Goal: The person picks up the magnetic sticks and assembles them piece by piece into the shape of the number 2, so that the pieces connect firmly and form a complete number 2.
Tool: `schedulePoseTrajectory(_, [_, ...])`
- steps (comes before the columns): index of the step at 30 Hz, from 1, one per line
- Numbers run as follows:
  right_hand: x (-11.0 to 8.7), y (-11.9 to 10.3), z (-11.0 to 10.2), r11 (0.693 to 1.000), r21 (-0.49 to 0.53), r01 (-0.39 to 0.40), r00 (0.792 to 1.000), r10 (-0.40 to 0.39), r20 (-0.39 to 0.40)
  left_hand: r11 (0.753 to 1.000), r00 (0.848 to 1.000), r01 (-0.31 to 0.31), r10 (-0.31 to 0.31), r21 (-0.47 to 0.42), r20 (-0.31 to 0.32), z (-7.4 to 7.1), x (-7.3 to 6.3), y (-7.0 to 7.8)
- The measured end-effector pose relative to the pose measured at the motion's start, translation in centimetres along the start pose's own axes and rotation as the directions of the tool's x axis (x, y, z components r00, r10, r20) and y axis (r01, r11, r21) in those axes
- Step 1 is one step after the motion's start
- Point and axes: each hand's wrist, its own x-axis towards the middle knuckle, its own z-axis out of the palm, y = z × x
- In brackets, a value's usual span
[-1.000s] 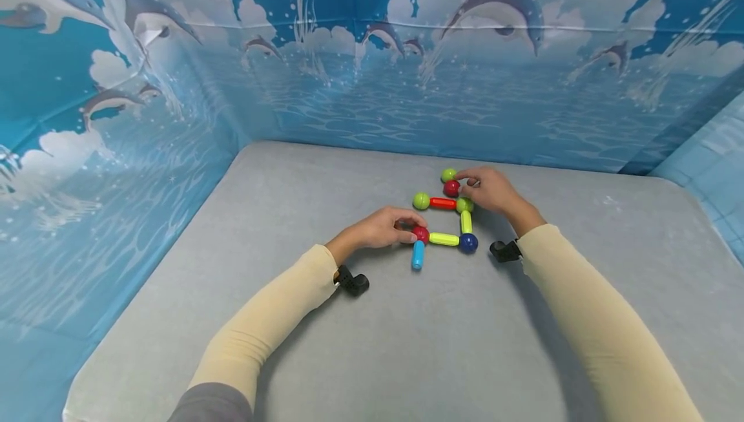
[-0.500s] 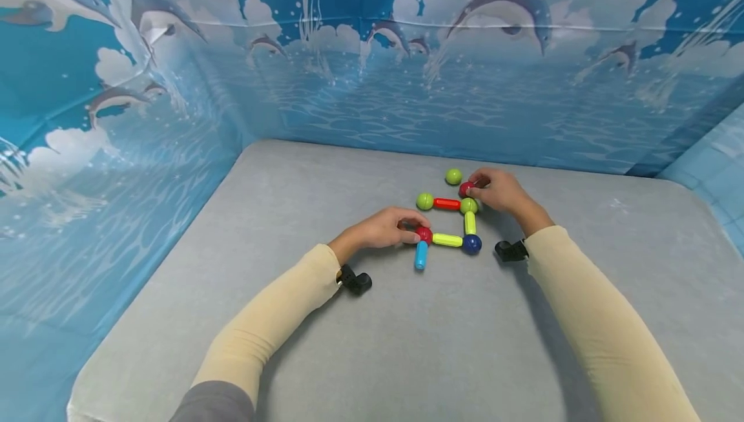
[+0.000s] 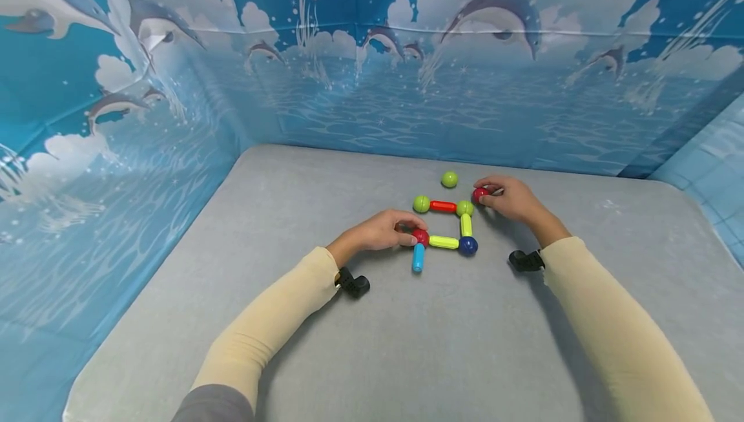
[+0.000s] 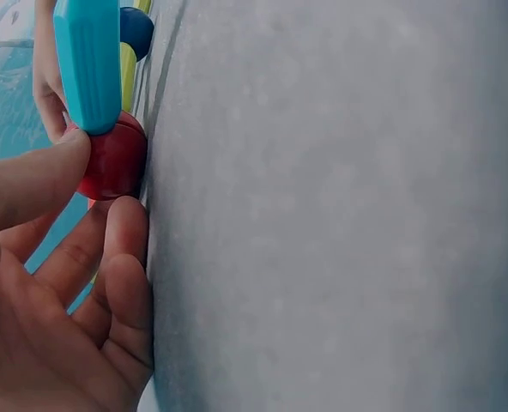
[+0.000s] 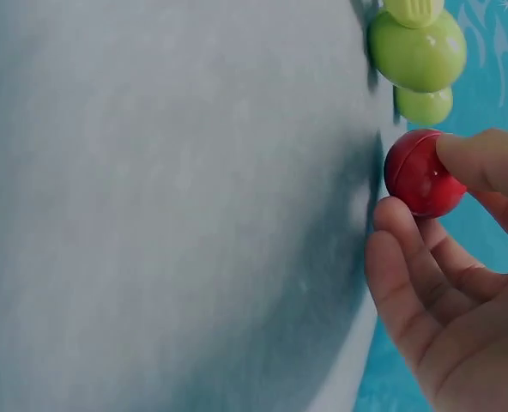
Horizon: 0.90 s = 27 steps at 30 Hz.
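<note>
My left hand (image 3: 388, 229) pinches a red ball (image 4: 115, 160) between thumb and fingers. A blue rod (image 3: 418, 258) joins that ball on the near side, and a yellow-green rod (image 3: 444, 242) runs right from it to a dark blue ball (image 3: 467, 245). From there another yellow-green rod (image 3: 466, 225) leads back to a green ball (image 3: 464, 209). A red rod (image 3: 444, 206) links this one to a second green ball (image 3: 421, 203) on the left. Right of the joined pieces, my right hand (image 3: 514, 200) pinches a separate red ball (image 5: 424, 173) by thumb and fingers.
A loose green ball (image 3: 449, 179) lies behind the joined pieces. The grey tabletop (image 3: 372, 344) extends around them. A blue dolphin-print cloth (image 3: 372, 105) rises along the back and left sides. Black wrist cameras hang by both wrists.
My right hand has drawn the red ball away from the loose green ball, rightward past the corner of the joined pieces. My left hand stays on its red ball.
</note>
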Motion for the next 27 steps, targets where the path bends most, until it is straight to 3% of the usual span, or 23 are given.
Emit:
schedulePoseTrajectory(8, [-3.1, -0.9, -1.0, 0.997, 0.017, 0.076, 0.996, -0.075, -0.039, 1.000, 1.000, -0.005, 0.005, -0.009, 0.009, 0.1, 0.2, -0.3])
schedulePoseTrajectory(17, [-8.7, -3.1, -1.1, 0.981, 0.023, 0.191, 0.981, -0.189, -0.052, 1.000, 1.000, -0.008, 0.008, -0.005, -0.002, 0.1, 0.1, -0.2])
schedulePoseTrajectory(22, [-11.2, -3.5, -0.1, 0.968, 0.020, 0.249, 0.968, -0.249, 0.001, 1.000, 1.000, -0.012, 0.012, -0.008, 0.008, 0.1, 0.1, -0.2])
schedulePoseTrajectory(27, [-12.2, -3.8, 0.9, 0.961, 0.047, 0.274, 0.959, -0.277, 0.057, 1.000, 1.000, 0.005, -0.005, -0.023, 0.012, 0.1, 0.0, -0.3])
